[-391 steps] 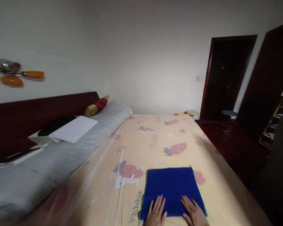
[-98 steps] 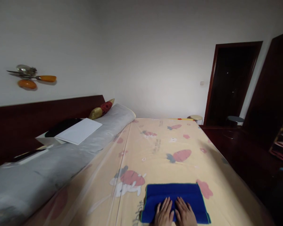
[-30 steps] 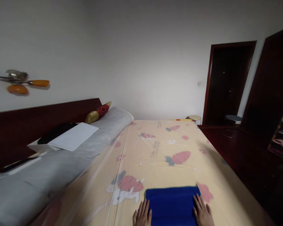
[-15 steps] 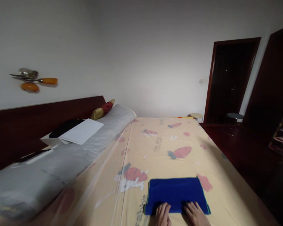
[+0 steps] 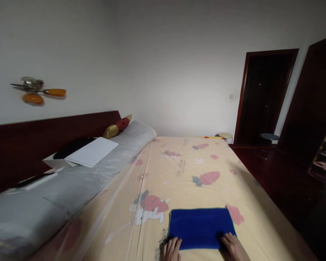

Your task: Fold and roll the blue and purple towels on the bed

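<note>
My left hand (image 5: 171,250) and right hand (image 5: 233,248) sit on the near corners of the folded blue towel (image 5: 201,227); whether they pinch it I cannot tell. I judge I'm squaring a fold, and another fold would need both corners lifted evenly. The bedsheet (image 5: 190,170) lies open ahead, the bed edge (image 5: 271,203) is near on my right, and the bolster (image 5: 70,185) is well off to the left.

I can't make out any text: the bedsheet (image 5: 206,163) has small printed lettering mid-bed and a few letters just left of the blue towel (image 5: 201,228), all too blurred.
</note>
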The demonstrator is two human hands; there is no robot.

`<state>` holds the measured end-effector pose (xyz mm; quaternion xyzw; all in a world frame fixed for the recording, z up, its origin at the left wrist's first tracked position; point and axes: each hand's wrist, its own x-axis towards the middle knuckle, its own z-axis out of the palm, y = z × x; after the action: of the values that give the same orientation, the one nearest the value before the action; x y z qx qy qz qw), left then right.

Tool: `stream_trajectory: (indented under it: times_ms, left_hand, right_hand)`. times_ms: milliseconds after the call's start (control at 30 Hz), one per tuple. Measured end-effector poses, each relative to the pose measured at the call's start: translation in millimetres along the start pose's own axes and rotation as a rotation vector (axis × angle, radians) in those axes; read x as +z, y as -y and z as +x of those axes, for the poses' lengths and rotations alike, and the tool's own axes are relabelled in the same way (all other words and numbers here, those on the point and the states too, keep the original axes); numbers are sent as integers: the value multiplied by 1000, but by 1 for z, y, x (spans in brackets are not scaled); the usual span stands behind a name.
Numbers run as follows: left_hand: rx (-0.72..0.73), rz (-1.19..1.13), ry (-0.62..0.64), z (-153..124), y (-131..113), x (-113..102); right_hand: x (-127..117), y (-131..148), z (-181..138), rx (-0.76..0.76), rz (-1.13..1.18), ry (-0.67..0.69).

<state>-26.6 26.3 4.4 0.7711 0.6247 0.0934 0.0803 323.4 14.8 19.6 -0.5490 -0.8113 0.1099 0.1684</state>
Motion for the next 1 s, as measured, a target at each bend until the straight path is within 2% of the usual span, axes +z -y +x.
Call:
stream_trajectory:
  times_ms: [100,267,433,667,800,867,933,1000]
  left_hand:
    - [-27,65,-105,-6,13,5]
    - [-100,135,-185,3,2,1]
    - [-79,159,-178,13,-3,-22]
    - [-81,160,-191,17,-8,-37]
    - [-236,156,-106,26,-11,-35]
    - [-265,162,-106,29,-14,-31]
    - [-224,142,-131,31,-21,-21]
    - [-105,70,-125,34,-36,-6]
  right_hand:
    - [-9,-11,-12,-16,28,-76]
    - [-18,3,-10,40,-15,-151]
    - [-19,12,8,166,-74,-98]
    - [-6,-10,20,224,-133,-36]
    - [-1,-19,22,273,-149,-9]
    - [2,-18,25,275,-157,-23]
    - [7,-9,30,259,-165,-48]
    - [16,8,37,190,-141,-50]
